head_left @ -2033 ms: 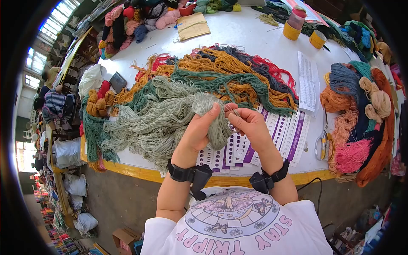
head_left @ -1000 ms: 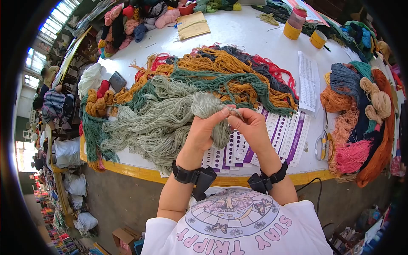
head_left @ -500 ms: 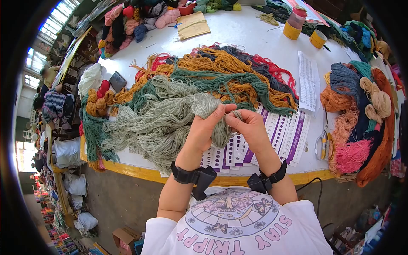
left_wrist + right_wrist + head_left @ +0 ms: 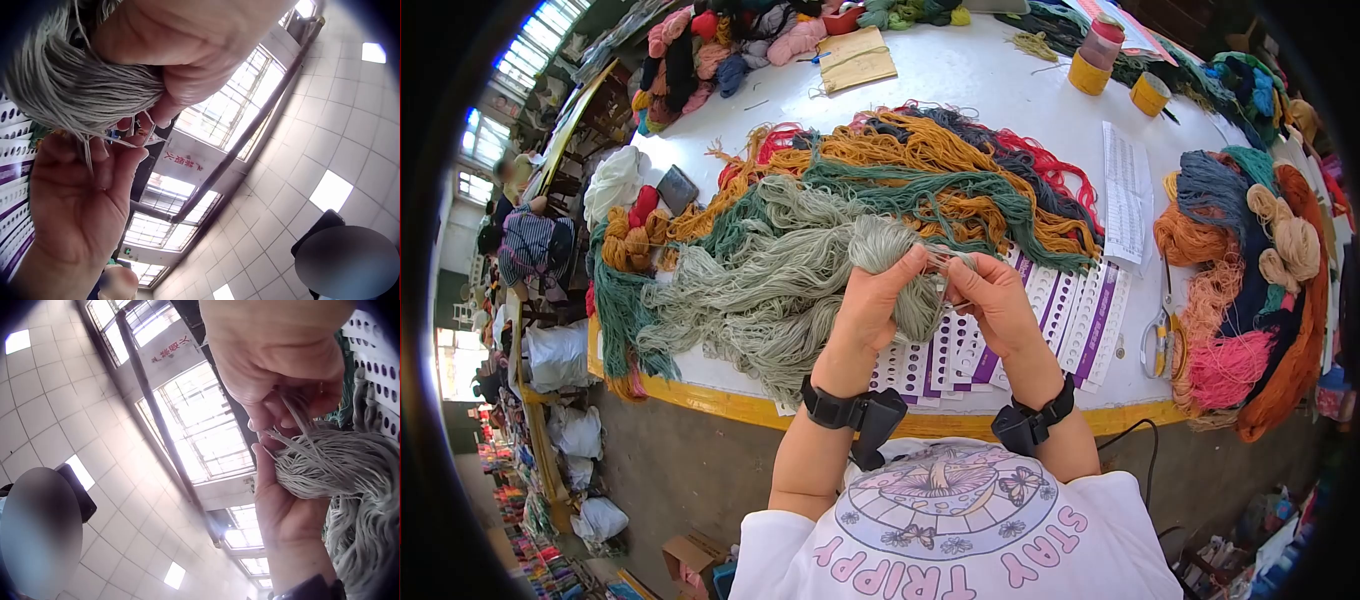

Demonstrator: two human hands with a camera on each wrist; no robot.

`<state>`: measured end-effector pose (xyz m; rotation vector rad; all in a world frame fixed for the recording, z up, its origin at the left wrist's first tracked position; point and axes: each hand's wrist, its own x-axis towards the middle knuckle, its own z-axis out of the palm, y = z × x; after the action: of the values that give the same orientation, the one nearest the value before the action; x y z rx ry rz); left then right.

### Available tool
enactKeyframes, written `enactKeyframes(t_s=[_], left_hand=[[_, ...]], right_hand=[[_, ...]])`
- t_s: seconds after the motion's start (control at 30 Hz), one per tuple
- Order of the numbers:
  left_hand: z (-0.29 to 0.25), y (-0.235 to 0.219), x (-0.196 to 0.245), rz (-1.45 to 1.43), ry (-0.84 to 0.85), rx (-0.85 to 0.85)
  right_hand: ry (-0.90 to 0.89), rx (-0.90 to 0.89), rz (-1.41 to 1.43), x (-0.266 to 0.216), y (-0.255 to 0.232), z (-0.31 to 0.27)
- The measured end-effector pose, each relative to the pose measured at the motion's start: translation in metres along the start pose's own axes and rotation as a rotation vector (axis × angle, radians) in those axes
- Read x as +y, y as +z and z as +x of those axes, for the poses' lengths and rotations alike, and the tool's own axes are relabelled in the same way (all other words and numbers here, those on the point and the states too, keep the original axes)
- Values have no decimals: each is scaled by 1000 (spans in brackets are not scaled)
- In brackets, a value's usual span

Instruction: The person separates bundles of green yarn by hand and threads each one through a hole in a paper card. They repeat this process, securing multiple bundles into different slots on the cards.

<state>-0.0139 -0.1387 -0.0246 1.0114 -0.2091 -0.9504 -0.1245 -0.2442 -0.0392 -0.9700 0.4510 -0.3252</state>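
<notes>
A grey-green yarn bundle (image 4: 882, 243) is gripped by the left hand (image 4: 878, 300), its thumb lying along the strands. Just to the right, the right hand (image 4: 994, 304) pinches a few thin strands at the bundle's gathered end. In the left wrist view the strands stretch between the left hand (image 4: 181, 50) and the right hand (image 4: 81, 200). The right wrist view has the right hand (image 4: 281, 350) above the bundle (image 4: 337, 462), and the left hand (image 4: 290, 512) beneath it. More loose grey-green yarn (image 4: 750, 290) spreads on the table to the left.
Orange, green, navy and red yarn (image 4: 940, 150) lies behind the hands. Punched cards (image 4: 1050, 310) are under and right of them. Scissors (image 4: 1162, 340) and a mixed yarn heap (image 4: 1230, 290) are at the right. The table's yellow edge (image 4: 700, 402) runs in front; cardboard (image 4: 856, 62) lies farther back.
The left hand keeps its grip on the bundle. The right hand's fingers have shifted along the thin strands, which now span the small gap between the hands.
</notes>
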Motion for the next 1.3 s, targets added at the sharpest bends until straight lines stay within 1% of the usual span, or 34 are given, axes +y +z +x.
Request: enactKeyframes(t_s=[0.13, 0.23, 0.33, 0.43, 0.53, 0.63, 0.73, 0.83, 0.93, 1.03, 1.13, 1.23, 1.3], left_hand=[[-1, 1, 2, -8, -7, -15], [0, 3, 2, -24, -4, -45], [-1, 4, 4, -15, -50, -60], [-2, 9, 1, -16, -54, -5], [-1, 6, -3, -31, -22, -18], [2, -6, -8, 19, -11, -27], [0, -3, -3, -143, -87, -24], [-3, 2, -2, -86, -108, -37], [-7, 12, -1, -1, -85, -37], [-8, 14, 0, 58, -53, -69], [-6, 8, 0, -28, -85, -41], [-3, 0, -1, -5, -17, 2], [-6, 5, 2, -34, -1, -21]], right_hand=[[0, 48, -17, -4, 3, -1], [-147, 60, -275, -7, 11, -3], [-123, 37, -396, -9, 14, -4], [-94, 55, -267, -6, 18, -3], [-132, 56, -170, -2, 18, -2], [-14, 134, 137, -11, 22, -2], [100, -95, 542, -5, 3, 5], [68, -39, 125, -2, 1, 7], [16, 62, -51, 1, 9, 7], [23, 67, -32, -3, 13, 5], [1, 76, 48, -3, 11, 5], [-30, 50, 33, 0, 8, 4], [-59, 71, -1, 1, 10, 4]])
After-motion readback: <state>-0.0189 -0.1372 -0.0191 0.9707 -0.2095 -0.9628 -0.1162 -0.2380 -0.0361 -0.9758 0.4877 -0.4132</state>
